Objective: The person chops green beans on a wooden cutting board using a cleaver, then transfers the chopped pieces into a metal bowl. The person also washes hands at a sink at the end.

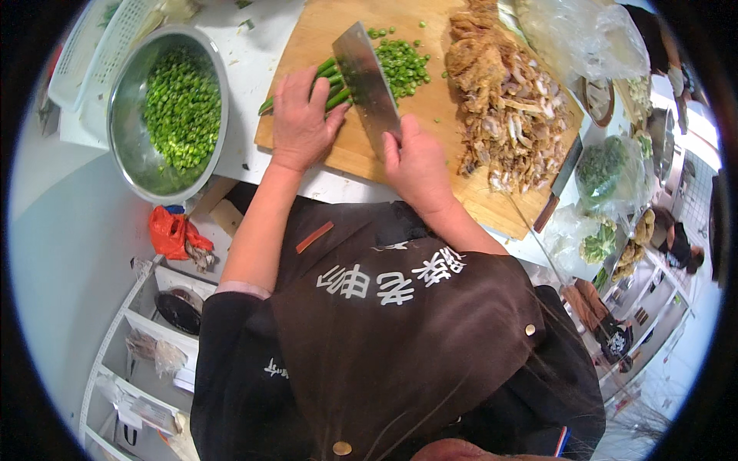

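Note:
On the wooden cutting board [351, 138], my left hand [305, 118] presses down a bunch of long green vegetable pods [334, 86], perhaps green beans or chillies. My right hand [416, 161] grips the handle of a cleaver [366, 86], whose wide blade stands against the cut side of the bunch. Chopped green pieces [403, 66] lie just right of the blade. A large heap of brown, sliced cooked meat [507, 104] covers the board's right part. At the left, a steel bowl [130, 155] holds many more chopped green pieces [181, 109].
White plastic baskets [86, 63] stand beyond the bowl. Another knife with a wooden handle [546, 214] lies along the board's right edge. Bagged greens [602, 167] and a clear plastic bag [588, 34] are at the right. Other people are farther off to the right.

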The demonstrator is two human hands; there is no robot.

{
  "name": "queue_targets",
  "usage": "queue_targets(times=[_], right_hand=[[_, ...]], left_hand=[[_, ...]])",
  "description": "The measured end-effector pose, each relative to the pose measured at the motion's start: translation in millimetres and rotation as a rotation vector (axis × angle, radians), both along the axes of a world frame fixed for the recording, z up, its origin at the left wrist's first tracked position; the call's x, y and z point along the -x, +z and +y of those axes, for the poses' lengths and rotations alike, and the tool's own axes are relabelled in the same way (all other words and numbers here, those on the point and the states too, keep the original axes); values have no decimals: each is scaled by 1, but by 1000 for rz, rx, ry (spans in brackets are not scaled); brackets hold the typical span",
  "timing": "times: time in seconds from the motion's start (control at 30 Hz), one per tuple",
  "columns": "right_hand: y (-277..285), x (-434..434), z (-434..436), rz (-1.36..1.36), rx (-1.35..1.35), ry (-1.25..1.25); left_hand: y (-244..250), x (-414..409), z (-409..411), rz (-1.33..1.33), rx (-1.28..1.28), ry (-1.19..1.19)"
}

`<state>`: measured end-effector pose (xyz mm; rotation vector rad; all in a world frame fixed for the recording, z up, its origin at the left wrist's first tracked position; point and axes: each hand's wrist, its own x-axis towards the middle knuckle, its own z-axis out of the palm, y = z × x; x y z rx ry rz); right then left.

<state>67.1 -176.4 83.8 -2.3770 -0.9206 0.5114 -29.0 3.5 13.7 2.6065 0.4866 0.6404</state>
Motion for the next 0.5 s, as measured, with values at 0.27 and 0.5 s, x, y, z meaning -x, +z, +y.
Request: queue_targets(times=[0.27,0.5], right_hand=[[2,-23,-7,33,-1,-25],[9,-39,-12,57,-30,-60]], left_hand=[[-1,-11,0,-4,-23,-108],[0,-25,-6,-33,15,-143]])
